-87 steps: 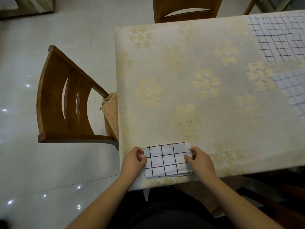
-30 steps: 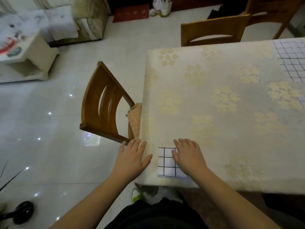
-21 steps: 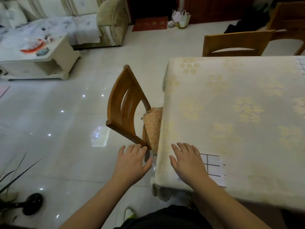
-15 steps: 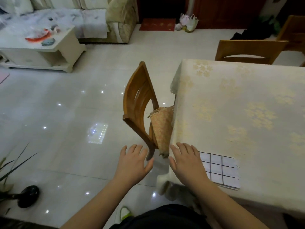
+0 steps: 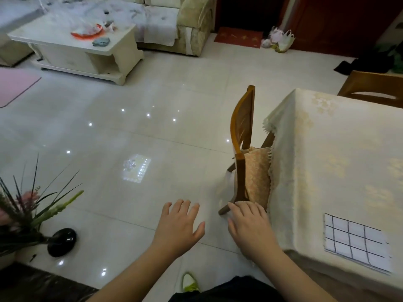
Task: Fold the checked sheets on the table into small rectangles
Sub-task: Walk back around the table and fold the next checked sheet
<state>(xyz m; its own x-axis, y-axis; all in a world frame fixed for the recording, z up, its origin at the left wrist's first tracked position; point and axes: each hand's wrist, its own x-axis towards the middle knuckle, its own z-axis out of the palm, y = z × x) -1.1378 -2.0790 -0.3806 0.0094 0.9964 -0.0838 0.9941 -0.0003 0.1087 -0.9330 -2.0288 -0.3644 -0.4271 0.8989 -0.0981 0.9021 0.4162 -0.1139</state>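
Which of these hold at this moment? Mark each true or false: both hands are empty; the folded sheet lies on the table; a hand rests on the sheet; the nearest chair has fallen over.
1. Both hands are empty: true; the left hand and right hand are spread, holding nothing.
2. The folded sheet lies on the table: true.
3. A hand rests on the sheet: false; both are off it.
4. The nearest chair has fallen: false; it stands upright.

A small folded white sheet with black checks [image 5: 356, 243] lies flat near the front corner of the surface with the cream flowered cloth [image 5: 340, 162]. Both hands are off it, out over the shiny white tile floor [image 5: 135, 136]. The left hand [image 5: 179, 225] and the right hand [image 5: 250, 227] are spread flat, holding nothing. A brown wooden chair [image 5: 243, 136] stands beside the surface.
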